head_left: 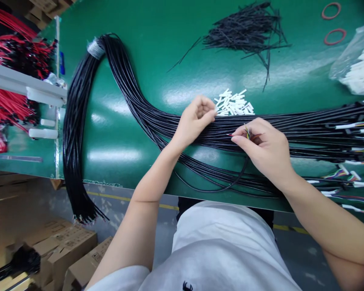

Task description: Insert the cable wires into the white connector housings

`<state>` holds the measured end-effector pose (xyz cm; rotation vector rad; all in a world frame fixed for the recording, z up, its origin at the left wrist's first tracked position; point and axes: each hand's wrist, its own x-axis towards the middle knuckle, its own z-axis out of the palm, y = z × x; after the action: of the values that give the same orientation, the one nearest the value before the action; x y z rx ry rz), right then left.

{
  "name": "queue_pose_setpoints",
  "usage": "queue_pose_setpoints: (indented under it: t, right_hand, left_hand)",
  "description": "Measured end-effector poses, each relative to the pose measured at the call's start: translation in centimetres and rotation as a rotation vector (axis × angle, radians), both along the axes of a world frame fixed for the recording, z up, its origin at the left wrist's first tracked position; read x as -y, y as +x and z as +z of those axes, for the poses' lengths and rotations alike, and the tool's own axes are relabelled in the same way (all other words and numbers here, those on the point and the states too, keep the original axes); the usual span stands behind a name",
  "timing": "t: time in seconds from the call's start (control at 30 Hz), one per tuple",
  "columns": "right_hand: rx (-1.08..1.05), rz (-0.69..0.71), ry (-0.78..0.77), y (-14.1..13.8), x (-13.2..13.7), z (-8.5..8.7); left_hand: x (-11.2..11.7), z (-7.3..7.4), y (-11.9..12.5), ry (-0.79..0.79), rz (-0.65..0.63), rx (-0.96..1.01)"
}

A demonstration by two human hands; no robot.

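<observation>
My right hand point(262, 147) pinches the thin coloured wires point(248, 131) at the end of a black cable point(241, 173). A red wire tip pokes out past the thumb, and the cable loops down below the hand. My left hand point(195, 121) is closed, thumb against curled fingers, at the left edge of a small pile of white tubes point(234, 103). Whatever sits in that pinch is too small to make out. Beneath both hands runs a thick bundle of black cables point(145, 107), its right-hand ends showing coloured wires and white sleeves.
Thin black tubes point(245, 28) lie heaped at the back of the green table point(157, 48). Two reddish rings point(335, 37) and a plastic bag of white pieces point(362, 68) are at right. Red wires point(9, 101) lie left; cardboard boxes point(69, 250) stand on the floor.
</observation>
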<state>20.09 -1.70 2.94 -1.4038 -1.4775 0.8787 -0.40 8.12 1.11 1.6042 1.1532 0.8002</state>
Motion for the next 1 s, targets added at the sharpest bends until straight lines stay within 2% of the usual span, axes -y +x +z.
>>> queue_pose_setpoints:
  t: [0.13, 0.27, 0.37, 0.57, 0.8, 1.0]
  right_hand:
    - [0.021, 0.004, 0.057, 0.0, 0.6, 0.6]
    - [0.11, 0.041, 0.138, -0.1, 1.0, 0.9]
    - [0.17, 0.053, 0.169, -0.3, 1.0, 0.9]
    - [0.249, 0.063, 0.099, -0.5, 0.9, 1.0]
    - [0.265, 0.057, 0.084, -0.4, 0.8, 0.9]
    - [0.232, 0.046, 0.157, -0.5, 0.6, 0.5]
  left_hand:
    - [4.8, 1.7, 0.9, -0.237, -0.109, 0.265]
    - [7.1, 1.4, 1.3, -0.392, -0.058, 0.39]
    - [7.4, 0.8, 1.2, -0.46, -0.047, 0.437]
    - [7.6, 0.6, 1.1, -0.525, -0.076, 0.497]
    - [7.9, 0.5, 1.4, -0.531, -0.101, 0.486]
    - [7.9, 0.6, 1.5, -0.506, -0.086, 0.454]
